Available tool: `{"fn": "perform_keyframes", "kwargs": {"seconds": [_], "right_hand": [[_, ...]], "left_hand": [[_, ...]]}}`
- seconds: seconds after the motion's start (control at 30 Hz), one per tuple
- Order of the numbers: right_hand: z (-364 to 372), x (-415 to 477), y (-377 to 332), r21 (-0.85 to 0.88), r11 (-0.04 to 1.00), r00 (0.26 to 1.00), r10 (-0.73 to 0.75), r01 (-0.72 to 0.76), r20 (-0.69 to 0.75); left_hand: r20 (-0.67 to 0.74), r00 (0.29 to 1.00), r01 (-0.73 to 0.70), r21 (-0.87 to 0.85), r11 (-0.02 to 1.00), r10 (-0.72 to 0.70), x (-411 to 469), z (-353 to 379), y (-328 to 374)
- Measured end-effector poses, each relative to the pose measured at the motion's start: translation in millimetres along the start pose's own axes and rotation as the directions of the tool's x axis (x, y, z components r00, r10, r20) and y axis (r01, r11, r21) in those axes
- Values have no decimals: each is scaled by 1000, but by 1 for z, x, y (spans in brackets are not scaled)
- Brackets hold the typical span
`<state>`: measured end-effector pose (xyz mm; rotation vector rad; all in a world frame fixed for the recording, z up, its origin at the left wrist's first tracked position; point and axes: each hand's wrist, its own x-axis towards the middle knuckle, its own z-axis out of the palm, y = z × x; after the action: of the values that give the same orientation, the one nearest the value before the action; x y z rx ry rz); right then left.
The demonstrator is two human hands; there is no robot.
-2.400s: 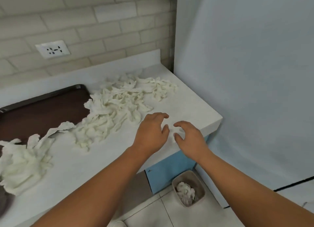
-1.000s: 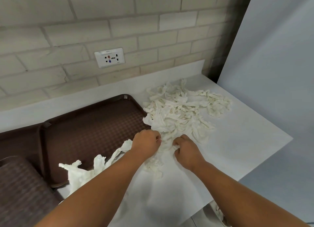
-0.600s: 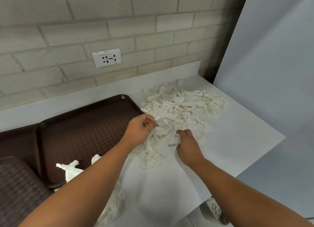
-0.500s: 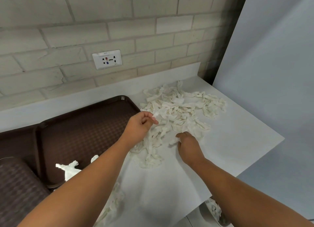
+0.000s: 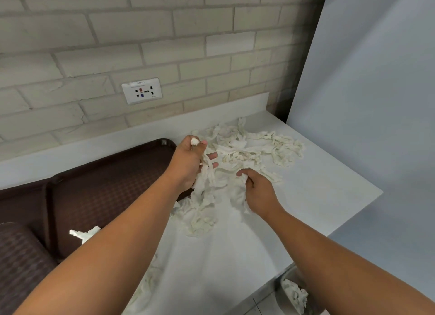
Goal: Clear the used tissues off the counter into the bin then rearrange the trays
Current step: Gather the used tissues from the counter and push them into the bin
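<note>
A heap of white used tissues (image 5: pixel 249 147) is spread over the white counter (image 5: pixel 317 197) near the back right corner. My left hand (image 5: pixel 188 164) is raised above the counter and grips long strips of tissue that hang down to a clump (image 5: pixel 202 218) on the surface. My right hand (image 5: pixel 257 192) pinches another wad of tissue just right of those strips. Brown trays (image 5: pixel 98 185) lie along the counter's left side, one overlapping another (image 5: pixel 21 265). The bin (image 5: pixel 292 291), with tissue inside, stands on the floor below the counter's front right edge, partly hidden by my right forearm.
More tissue scraps (image 5: pixel 82 233) lie by the tray's front edge and under my left forearm. A brick wall with a socket (image 5: pixel 142 91) runs behind the counter. A pale blue-grey panel (image 5: pixel 364 102) closes off the right side.
My left hand has lifted with tissue strips trailing from it. My right hand has closed on a wad beside it. The view has turned from the bin back up toward the counter.
</note>
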<state>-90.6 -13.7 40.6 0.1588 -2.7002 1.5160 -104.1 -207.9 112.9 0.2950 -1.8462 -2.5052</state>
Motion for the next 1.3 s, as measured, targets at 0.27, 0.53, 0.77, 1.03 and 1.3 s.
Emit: {"fn": "perform_keyframes", "kwargs": {"seconds": [0.27,0.53,0.77,1.03,1.3], "right_hand": [[-48,-8,-6,418,890,983,173,-182,58],[-76,-18,25,333,888,938,242,-318,250],[-87,-28,35,158,962,960,186,-221,209],[-102,-33,35,49,996,996,78,-79,34],[-112,-47,56,104,967,968,222,-234,113]], "left_hand": [[10,1000,12,-39,999,-12,-6,43,4],[-54,999,-3,-62,998,-1,-23,89,9],[-55,997,-62,-75,995,58,-38,107,18],[-109,980,-157,90,984,166,-40,111,-2],[-23,982,-142,572,808,188,-74,71,-127]]}}
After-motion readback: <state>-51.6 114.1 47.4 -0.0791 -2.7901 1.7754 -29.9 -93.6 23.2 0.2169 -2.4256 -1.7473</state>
